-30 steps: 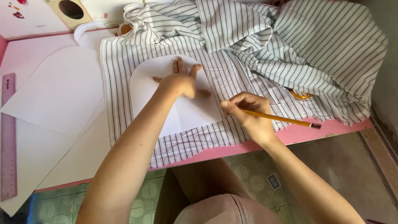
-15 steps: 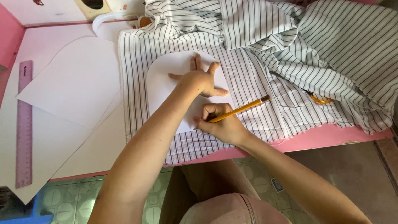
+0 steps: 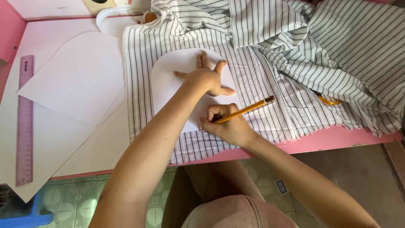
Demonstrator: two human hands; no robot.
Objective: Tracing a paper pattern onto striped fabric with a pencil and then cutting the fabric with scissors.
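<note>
The right hand (image 3: pixel 230 126) grips a yellow pencil (image 3: pixel 244 110) at the lower edge of a white paper pattern (image 3: pixel 168 84), which the spread, flat left hand (image 3: pixel 206 80) pins on striped fabric (image 3: pixel 261 71); any traced line is too faint to tell.

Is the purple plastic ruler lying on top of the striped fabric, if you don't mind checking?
No, the purple plastic ruler lies far left on white paper, apart from the striped fabric.

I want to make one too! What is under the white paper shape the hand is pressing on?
Striped cloth lies under the white paper shape, spread on the pink table. The left hand covers part of the paper.
</note>
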